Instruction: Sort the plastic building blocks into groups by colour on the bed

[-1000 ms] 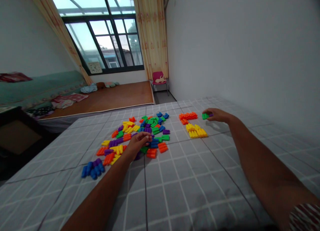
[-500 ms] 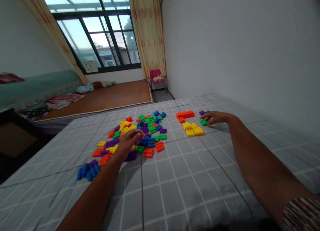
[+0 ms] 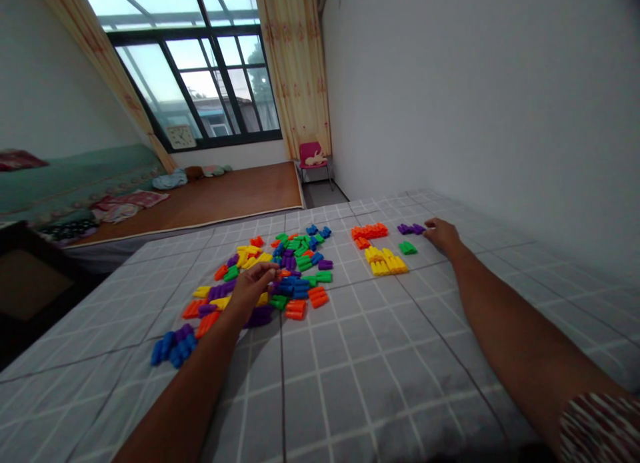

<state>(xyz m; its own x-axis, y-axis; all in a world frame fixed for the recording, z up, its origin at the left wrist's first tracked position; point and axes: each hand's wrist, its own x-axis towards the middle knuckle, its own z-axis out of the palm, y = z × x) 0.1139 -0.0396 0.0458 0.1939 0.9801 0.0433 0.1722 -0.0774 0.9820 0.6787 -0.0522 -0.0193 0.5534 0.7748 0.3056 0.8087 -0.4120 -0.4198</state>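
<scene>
My left hand [image 3: 251,284] hovers over a mixed pile of plastic blocks, fingertips pinched together; whatever may be between them is too small to make out. Around it lie blue blocks [image 3: 293,287], orange blocks [image 3: 296,309] and green blocks [image 3: 303,247]. At the right, my right hand [image 3: 443,235] has thumb and finger closed at the right end of a short row of purple blocks [image 3: 410,229]. Just nearer lies a single green block [image 3: 407,248]. Left of these are a group of yellow blocks [image 3: 386,261] and a row of orange blocks [image 3: 370,231].
The blocks lie on a grey checked cloth [image 3: 345,383]. A white wall [image 3: 480,103] borders the right side. Beyond are a low brown bed platform [image 3: 240,189], a pink chair [image 3: 311,153] and a window [image 3: 200,83]. Dark furniture [image 3: 35,283] stands at the left.
My right hand has let go of the green block and moved right and slightly away, to the purple row. My left hand has shifted slightly left over the pile.
</scene>
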